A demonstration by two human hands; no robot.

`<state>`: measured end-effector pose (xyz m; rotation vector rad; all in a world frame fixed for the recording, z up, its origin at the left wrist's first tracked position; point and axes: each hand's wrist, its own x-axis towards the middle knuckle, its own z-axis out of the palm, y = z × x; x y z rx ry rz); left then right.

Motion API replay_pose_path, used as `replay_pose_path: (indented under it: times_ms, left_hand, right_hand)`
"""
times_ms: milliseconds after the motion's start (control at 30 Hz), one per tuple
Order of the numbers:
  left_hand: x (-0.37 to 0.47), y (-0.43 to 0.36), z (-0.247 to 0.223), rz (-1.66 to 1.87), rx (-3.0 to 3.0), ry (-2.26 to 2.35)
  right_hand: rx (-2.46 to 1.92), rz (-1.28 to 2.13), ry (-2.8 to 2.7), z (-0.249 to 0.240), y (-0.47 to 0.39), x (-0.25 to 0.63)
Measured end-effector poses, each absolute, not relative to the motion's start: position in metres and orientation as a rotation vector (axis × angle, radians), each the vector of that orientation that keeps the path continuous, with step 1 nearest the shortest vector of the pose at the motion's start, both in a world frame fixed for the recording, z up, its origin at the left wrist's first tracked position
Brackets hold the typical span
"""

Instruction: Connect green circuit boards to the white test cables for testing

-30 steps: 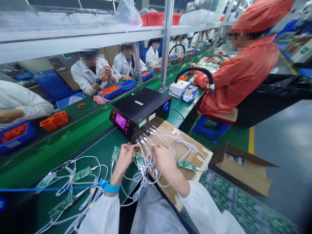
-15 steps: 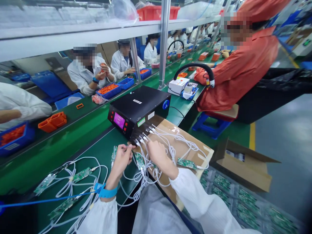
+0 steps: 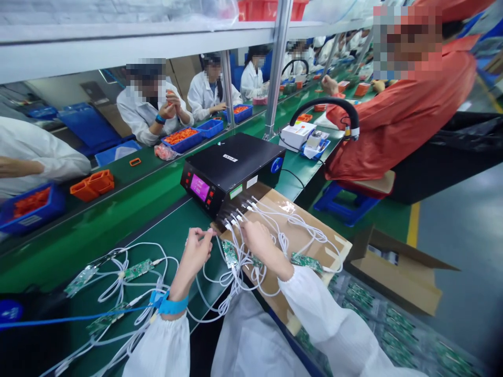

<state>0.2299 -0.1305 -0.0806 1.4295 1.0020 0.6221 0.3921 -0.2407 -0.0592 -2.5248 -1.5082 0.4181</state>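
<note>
My left hand (image 3: 197, 253), with a blue strap at its wrist, is closed in a pinch left of the cable plugs. Whatever lies between those fingertips is too small to make out. My right hand (image 3: 261, 241) is closed on a white cable (image 3: 244, 224) close to its plug, though the fingers partly hide it. Several white cables run into the side of a black box (image 3: 236, 162) with a lit pink screen. Between my hands a green circuit board (image 3: 230, 254) hangs among the cables. Another circuit board (image 3: 305, 261) lies on the cardboard, right of my right hand.
On the left of the green bench, more circuit boards (image 3: 138, 269) lie in coiled cables. A cardboard sheet (image 3: 314, 230) sits under the plugs. Blue bins (image 3: 183, 140) of orange parts line the far side. A co-worker in red (image 3: 396, 125) sits at right, beyond an open carton (image 3: 393, 272).
The view has shifted slightly, so the scene sits further right. My left hand has turned a little, its fingertips still pinched. My right hand stays at the plugs.
</note>
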Motion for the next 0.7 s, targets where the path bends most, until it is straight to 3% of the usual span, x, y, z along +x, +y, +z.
replay_pose_path:
  times_ms: [267,500,700]
  left_hand:
    - [0.2,-0.115,-0.074,0.369,2.159,1.189]
    - [0.216,-0.109,-0.086,0.264,2.306,1.189]
    - [0.22,-0.11,-0.093,0.224,2.312,1.186]
  right_hand:
    - [-2.602,0.223,-1.465,-0.028,-0.26,0.362]
    - [-2.414,0.27,-1.617,-0.035,-0.263,0.327]
    - [-2.409,0.079,-1.646,-0.016,-0.252,0.33]
